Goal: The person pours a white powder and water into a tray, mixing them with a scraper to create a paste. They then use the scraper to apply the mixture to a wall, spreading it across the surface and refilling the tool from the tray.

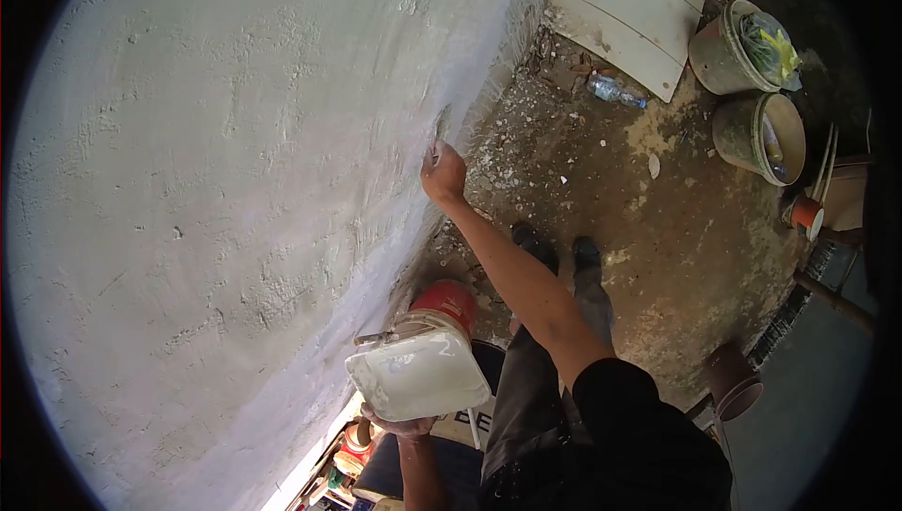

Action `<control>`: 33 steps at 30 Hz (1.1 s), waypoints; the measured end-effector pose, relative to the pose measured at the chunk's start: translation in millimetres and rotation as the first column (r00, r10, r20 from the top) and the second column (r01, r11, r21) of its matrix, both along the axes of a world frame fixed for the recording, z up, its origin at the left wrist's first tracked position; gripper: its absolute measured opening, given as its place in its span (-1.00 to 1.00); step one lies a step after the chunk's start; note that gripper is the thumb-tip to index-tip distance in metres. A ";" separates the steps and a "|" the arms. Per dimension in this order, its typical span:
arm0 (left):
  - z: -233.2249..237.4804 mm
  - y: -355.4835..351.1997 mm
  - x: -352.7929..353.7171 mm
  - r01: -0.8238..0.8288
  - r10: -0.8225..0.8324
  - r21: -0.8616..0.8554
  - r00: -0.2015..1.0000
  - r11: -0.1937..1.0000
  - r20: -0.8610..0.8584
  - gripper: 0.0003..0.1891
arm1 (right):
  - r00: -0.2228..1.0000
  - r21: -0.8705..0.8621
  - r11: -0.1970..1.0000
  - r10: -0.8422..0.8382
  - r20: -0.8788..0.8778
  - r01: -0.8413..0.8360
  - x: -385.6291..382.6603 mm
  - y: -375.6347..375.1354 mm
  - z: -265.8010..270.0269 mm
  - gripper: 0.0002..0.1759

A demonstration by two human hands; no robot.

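My right hand (443, 175) is closed around a small tool pressed against the wall (235, 163). Only a thin, dark, blade-like edge shows past the fingers, like a putty knife. Pale plaster with rough patches and pits covers the wall. Lower down, my left hand (399, 422) grips a white rectangular tray (418, 375) from beneath, fingers partly hidden. Whitish paste is smeared over the tray. At its far left edge sticks out a short handle (373, 337), its tool not clear. Behind the tray stands a red bucket (445, 302).
Debris litters the floor (648, 201) along the wall's foot. A plastic bottle (615, 90) lies near a white panel (631, 8). Two buckets, one with bags (772, 49) and another open bucket (759, 138), stand right. A brown bucket (733, 384) sits lower right.
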State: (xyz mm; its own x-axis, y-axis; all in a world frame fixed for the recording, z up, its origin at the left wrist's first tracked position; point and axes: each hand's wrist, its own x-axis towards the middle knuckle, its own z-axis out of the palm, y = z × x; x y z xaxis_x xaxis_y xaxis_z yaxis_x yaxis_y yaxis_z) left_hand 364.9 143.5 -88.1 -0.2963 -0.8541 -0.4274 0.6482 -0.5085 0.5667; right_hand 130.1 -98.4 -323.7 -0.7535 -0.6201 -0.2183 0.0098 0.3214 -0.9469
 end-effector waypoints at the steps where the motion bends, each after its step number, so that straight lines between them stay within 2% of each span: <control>1: -1.8 2.1 2.2 0.021 -0.019 -0.046 0.999 0.999 0.033 -0.07 | 1.000 -0.019 1.000 0.006 0.013 -0.006 4.0 -1.6 6.2 -0.89; 3: -6.2 11.4 11.8 0.024 -0.007 -0.075 0.977 0.997 0.215 -0.05 | 0.999 -0.078 0.997 0.021 0.044 -0.017 6.5 6.6 16.6 -0.88; 4: -7.6 16.3 18.7 0.006 0.018 -0.064 0.932 0.998 0.362 -0.03 | 0.998 -0.119 0.993 0.027 0.063 -0.019 8.6 12.7 20.8 -0.88; 6: -12.6 20.3 26.8 -0.028 0.046 -0.047 0.888 0.999 0.458 0.00 | 0.992 -0.159 0.987 0.051 0.112 -0.033 10.6 26.2 31.5 -0.88; 8: -5.8 15.5 18.7 -0.040 0.046 -0.026 0.936 0.999 0.350 0.00 | 0.980 -0.154 0.986 0.085 0.180 -0.057 8.3 46.6 42.1 -0.87; 9: -2.9 12.4 14.5 -0.036 0.039 -0.015 0.959 0.999 0.280 -0.01 | 0.984 -0.115 0.991 0.083 0.157 -0.066 4.6 56.8 37.3 -0.88; 11: -0.2 4.0 8.5 0.008 -0.008 -0.008 0.997 1.000 0.083 -0.02 | 0.980 -0.074 0.992 -0.085 0.180 0.099 -1.5 72.5 11.2 -0.86; 13: -4.1 8.3 19.3 0.007 -0.005 -0.020 0.994 1.000 0.108 -0.03 | 0.972 -0.013 0.985 -0.165 0.169 0.170 -11.3 82.0 -29.8 -0.85; 16: -6.5 6.7 22.2 0.035 -0.028 -0.055 0.993 0.998 0.116 -0.04 | 0.947 0.088 0.989 -0.140 0.289 0.119 -23.0 79.4 -82.0 -0.74; 19: -1.7 1.6 13.1 0.073 -0.072 -0.046 0.997 0.996 0.035 -0.06 | 0.904 -0.139 0.959 -0.176 0.389 0.247 -21.5 52.3 -101.1 -0.70; 20: -0.8 0.8 11.0 0.085 -0.085 -0.036 0.996 0.996 -0.007 -0.06 | 0.876 -0.147 0.961 -0.142 0.461 0.234 -23.8 45.6 -102.8 -0.67; 22: -3.2 3.9 18.6 0.048 -0.048 -0.016 0.999 0.999 0.014 -0.07 | 0.800 -0.171 0.962 -0.071 0.596 0.213 -31.8 32.8 -91.3 -0.62; 23: -4.7 6.3 23.1 0.030 -0.030 -0.006 0.999 1.000 0.025 -0.08 | 0.742 -0.117 0.968 -0.091 0.664 0.223 -40.1 31.0 -65.0 -0.68; 26: -10.7 14.0 25.9 -0.046 0.050 -0.043 0.994 0.998 0.098 -0.01 | 0.663 -0.172 0.959 -0.023 0.748 0.227 -42.7 31.6 -85.3 -0.68; 29: -4.2 8.9 16.4 -0.130 0.123 0.071 0.988 0.989 0.095 -0.01 | 0.675 -0.247 0.946 0.040 0.736 0.212 -42.9 32.5 -90.3 -0.67; 31: -10.6 18.0 31.8 -0.104 0.109 -0.034 0.916 0.994 0.386 0.00 | 0.677 -0.284 0.940 0.086 0.731 0.188 -43.8 35.5 -79.3 -0.67; 33: -13.7 24.3 33.6 -0.238 0.238 -0.036 0.931 0.971 0.275 0.01 | 0.683 -0.303 0.938 0.110 0.722 0.168 -44.7 38.3 -69.3 -0.66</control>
State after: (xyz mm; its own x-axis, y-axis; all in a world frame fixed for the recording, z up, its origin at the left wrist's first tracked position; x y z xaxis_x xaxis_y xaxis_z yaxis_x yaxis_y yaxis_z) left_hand 398.6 167.8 -101.8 0.0449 -0.8859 -0.4617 0.5689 -0.3572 0.7408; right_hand 85.4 -60.1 -393.1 -0.4642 -0.7365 -0.4920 0.7335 -0.0083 -0.6796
